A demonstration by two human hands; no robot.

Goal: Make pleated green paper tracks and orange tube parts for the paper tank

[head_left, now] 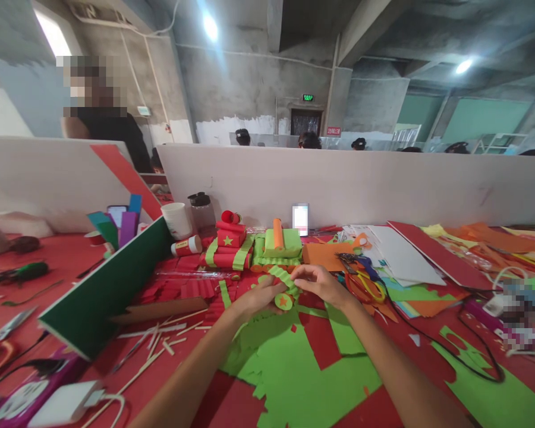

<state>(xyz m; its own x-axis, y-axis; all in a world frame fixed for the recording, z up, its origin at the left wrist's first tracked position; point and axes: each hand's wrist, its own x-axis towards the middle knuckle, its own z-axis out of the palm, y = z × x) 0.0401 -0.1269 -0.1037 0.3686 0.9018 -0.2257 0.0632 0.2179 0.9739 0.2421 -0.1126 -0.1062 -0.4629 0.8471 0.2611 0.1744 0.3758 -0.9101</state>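
Both my hands meet over a small green paper roll [285, 292] with pleated green paper and an orange star on its round end. My left hand [257, 297] is closed around its left side. My right hand [321, 284] pinches the pleated strip from the right. Just beyond them stand a red paper model [229, 245] with green bands and a star, and a green paper model [282, 245] with an orange tube on top. Green paper sheets [289, 368] and red scraps lie under my forearms.
A green board [102, 291] leans at the left. Scissors [361, 279], a phone [300, 219], a glue stick [186, 246], a white cup [177, 220] and coloured paper [405, 255] crowd the red table. Wooden sticks [160, 339] and a charger [65, 404] lie near left. A person stands behind the white partition [339, 184].
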